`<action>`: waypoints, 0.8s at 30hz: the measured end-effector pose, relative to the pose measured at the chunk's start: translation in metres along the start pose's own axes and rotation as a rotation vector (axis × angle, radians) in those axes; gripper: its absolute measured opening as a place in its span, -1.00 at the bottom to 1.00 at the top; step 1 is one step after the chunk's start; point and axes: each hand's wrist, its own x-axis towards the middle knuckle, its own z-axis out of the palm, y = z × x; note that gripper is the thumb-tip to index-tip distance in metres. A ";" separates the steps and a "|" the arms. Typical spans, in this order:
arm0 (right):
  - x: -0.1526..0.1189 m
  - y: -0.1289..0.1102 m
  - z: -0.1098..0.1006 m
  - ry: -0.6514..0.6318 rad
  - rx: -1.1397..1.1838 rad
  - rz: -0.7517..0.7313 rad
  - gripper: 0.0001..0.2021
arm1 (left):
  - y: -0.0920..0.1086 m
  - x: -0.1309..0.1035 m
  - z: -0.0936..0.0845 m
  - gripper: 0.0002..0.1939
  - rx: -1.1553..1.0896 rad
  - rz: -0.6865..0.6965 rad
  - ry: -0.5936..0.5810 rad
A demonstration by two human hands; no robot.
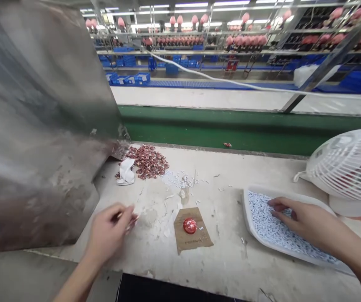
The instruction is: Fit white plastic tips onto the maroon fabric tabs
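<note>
My left hand (112, 228) is closed above the table at the left, a little blurred. Small reddish pieces show at its fingertips, like those in the reddish-brown pile (150, 161) beyond it. At the right, my right hand (299, 218) reaches into a white plastic tray (247, 209) filled with tiny white-and-blue pieces (262, 214). Its thumb and fingertips are close together at the pieces; what they pinch, if anything, is too small to tell. Between my hands a shiny red domed piece (189, 225) rests on a square of brown paper (196, 243).
A large metal sheet guard (48, 126) rises at the left. A white fan (350, 167) stands behind the tray. Crumpled white paper (126, 172) lies by the pile, with scattered white bits (180, 179) nearby. A green conveyor belt (193, 126) runs beyond the table.
</note>
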 end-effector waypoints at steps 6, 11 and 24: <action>-0.012 0.009 -0.004 0.007 -0.001 0.023 -0.47 | -0.016 0.063 0.008 -0.63 0.157 0.182 -0.248; -0.011 0.016 0.002 0.008 -0.026 0.128 -0.37 | -0.019 0.055 -0.026 -0.59 0.190 0.326 -0.128; -0.039 0.011 -0.010 0.172 0.023 0.163 -0.59 | -0.002 0.064 0.000 -0.70 0.364 0.663 -0.290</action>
